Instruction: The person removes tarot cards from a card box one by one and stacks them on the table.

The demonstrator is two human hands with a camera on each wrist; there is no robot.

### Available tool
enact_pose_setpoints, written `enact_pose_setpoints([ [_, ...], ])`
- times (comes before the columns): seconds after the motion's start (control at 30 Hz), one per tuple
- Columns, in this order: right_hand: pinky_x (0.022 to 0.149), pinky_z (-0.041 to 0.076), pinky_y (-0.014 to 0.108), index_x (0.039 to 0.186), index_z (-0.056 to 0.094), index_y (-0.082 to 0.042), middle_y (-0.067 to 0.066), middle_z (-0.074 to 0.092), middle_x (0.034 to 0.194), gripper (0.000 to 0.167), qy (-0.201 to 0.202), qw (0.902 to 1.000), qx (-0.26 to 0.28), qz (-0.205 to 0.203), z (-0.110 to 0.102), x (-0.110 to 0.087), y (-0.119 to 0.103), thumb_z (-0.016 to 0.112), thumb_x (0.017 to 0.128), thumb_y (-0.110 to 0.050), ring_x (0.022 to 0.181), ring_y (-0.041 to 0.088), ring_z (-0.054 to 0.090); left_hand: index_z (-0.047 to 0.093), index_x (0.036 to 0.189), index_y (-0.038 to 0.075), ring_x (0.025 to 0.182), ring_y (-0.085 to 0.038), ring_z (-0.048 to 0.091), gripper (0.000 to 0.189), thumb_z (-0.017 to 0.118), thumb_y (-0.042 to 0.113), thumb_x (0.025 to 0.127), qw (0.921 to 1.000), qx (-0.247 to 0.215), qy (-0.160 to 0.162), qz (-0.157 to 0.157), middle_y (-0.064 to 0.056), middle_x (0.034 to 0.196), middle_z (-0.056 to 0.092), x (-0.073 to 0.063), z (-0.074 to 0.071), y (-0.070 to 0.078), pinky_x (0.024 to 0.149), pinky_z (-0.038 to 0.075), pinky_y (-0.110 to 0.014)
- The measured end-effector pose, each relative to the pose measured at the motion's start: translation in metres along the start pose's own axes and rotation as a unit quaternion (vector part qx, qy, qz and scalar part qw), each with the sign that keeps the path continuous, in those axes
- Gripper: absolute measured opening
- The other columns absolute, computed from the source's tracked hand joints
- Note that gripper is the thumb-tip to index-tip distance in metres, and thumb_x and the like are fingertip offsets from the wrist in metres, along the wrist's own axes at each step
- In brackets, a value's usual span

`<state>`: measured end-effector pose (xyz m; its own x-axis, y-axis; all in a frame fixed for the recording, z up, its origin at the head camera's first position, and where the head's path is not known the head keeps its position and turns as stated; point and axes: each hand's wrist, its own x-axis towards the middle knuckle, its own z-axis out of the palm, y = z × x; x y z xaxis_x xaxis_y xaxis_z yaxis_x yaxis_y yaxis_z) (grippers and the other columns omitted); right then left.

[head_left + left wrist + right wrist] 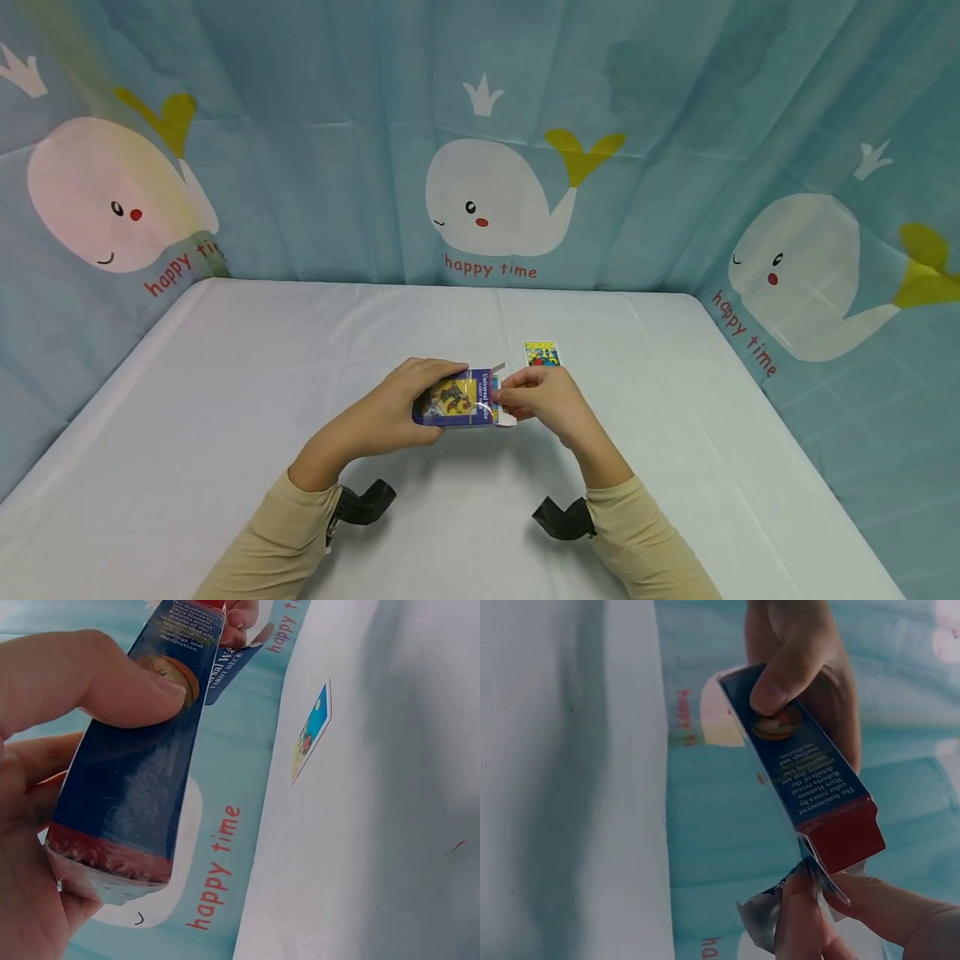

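Observation:
My left hand [386,408] grips a blue tarot card box [453,400] above the table, thumb along one narrow side. The box has a yellow picture panel and clear shiny film. Its right end stands open, with a red side flap [847,836] and a loose lid flap showing. At that end my right hand [551,404] pinches with thumb and fingers around the lid flap; whether a card is also between them is hidden. A colourful card [542,353] lies on the table just beyond my right hand.
A white cloth covers the table [247,400]. Blue curtains [337,167] with whale prints rise along its back and both sides. Black wrist mounts [566,518] stick out inward from both sleeves.

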<state>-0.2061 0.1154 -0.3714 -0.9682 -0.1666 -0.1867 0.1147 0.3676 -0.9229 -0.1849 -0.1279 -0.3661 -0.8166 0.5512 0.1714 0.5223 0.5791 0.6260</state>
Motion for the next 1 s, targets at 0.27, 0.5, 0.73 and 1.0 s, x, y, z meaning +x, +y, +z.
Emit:
enact_pose_setpoints([
  [0.27, 0.074, 0.060, 0.037, 0.096, 0.071, 0.005, 0.007, 0.073, 0.081, 0.025, -0.006, 0.9999, 0.013, -0.004, -0.009, 0.000, -0.001, 0.078, 0.083, -0.016, 0.066, 0.012, 0.068, 0.046, 0.149, 0.016, 0.127, -0.025, 0.046, 0.077, 0.073, 0.011, 0.077, 1.0000, 0.005, 0.003, 0.001, -0.006, 0.146, 0.052, 0.000, -0.002, -0.001, 0.096, 0.043, -0.044],
  [0.5, 0.076, 0.060, 0.041, 0.105, 0.068, 0.006, 0.008, 0.074, 0.084, 0.031, -0.008, 0.9998, 0.017, -0.007, -0.017, -0.001, -0.002, 0.077, 0.083, -0.014, 0.067, 0.012, 0.068, 0.046, 0.149, 0.014, 0.128, -0.026, 0.046, 0.076, 0.073, 0.011, 0.078, 0.9999, 0.007, 0.009, 0.003, -0.007, 0.146, 0.052, 0.001, -0.003, -0.002, 0.096, 0.044, -0.045],
  [0.73, 0.075, 0.060, 0.038, 0.121, 0.068, 0.001, 0.012, 0.074, 0.092, 0.039, -0.004, 0.9999, 0.010, -0.003, -0.023, -0.002, -0.004, 0.076, 0.085, -0.011, 0.069, 0.013, 0.068, 0.046, 0.149, 0.014, 0.128, -0.026, 0.045, 0.076, 0.073, 0.012, 0.078, 1.0000, 0.004, 0.008, -0.003, -0.007, 0.147, 0.050, 0.001, -0.003, -0.003, 0.097, 0.044, -0.045],
  [1.0, 0.071, 0.059, 0.032, 0.118, 0.070, 0.001, 0.013, 0.074, 0.095, 0.037, 0.001, 0.9997, -0.002, -0.023, -0.031, -0.002, -0.004, 0.077, 0.084, -0.012, 0.070, 0.013, 0.068, 0.045, 0.149, 0.014, 0.128, -0.026, 0.045, 0.076, 0.074, 0.013, 0.079, 0.9998, 0.009, 0.005, -0.014, -0.008, 0.148, 0.049, 0.000, -0.004, -0.003, 0.097, 0.045, -0.045],
])
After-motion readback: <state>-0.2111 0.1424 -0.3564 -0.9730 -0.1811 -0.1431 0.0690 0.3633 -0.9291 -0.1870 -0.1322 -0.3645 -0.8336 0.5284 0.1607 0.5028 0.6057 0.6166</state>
